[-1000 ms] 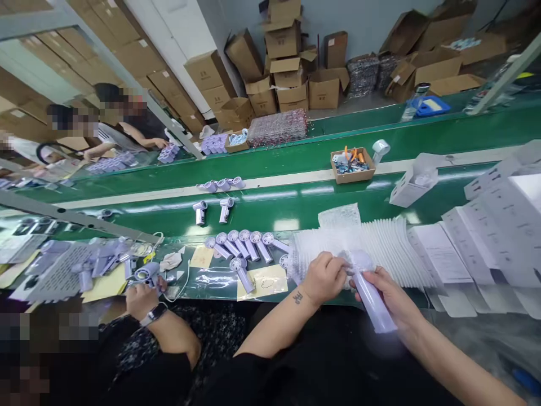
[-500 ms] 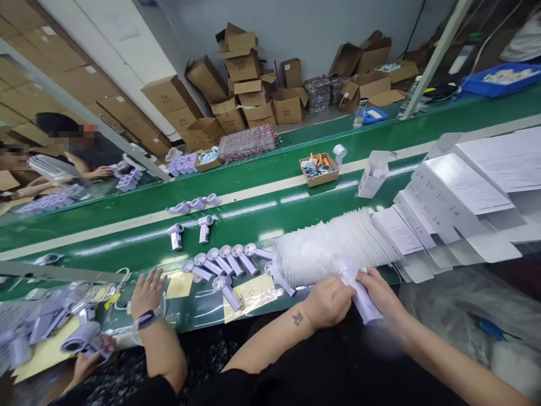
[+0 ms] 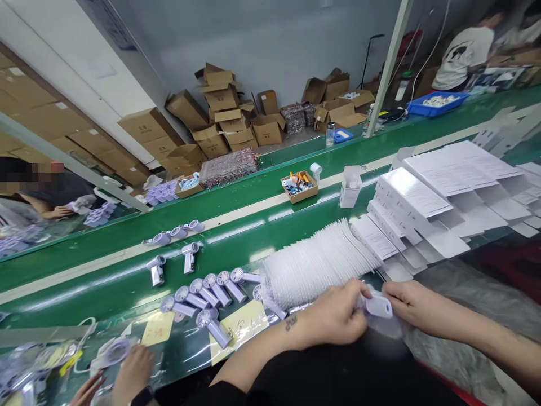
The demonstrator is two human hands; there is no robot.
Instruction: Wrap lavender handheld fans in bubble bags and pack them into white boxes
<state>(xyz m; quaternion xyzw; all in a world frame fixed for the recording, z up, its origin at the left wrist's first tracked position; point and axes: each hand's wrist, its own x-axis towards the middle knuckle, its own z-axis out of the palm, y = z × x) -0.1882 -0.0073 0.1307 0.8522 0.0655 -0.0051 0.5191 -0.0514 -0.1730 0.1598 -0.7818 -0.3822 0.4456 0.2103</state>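
My left hand is closed round a pale lilac handheld fan wrapped in a clear plastic bag, at the near edge of the green conveyor belt. My right hand pinches the same fan's end from the right. Just beyond my hands lies a fanned stack of white bubble bags. To the left a row of several lilac fans lies on the belt edge.
White product boxes are stacked at the right. A small cardboard tray of tools sits mid-belt. A co-worker's hands work at lower left. More fans ride the belt. Cardboard cartons pile up behind.
The view swung right and up. The bagged fan moved from upright in my hands to lying low and end-on between them. The co-worker's hands dropped toward the lower left.
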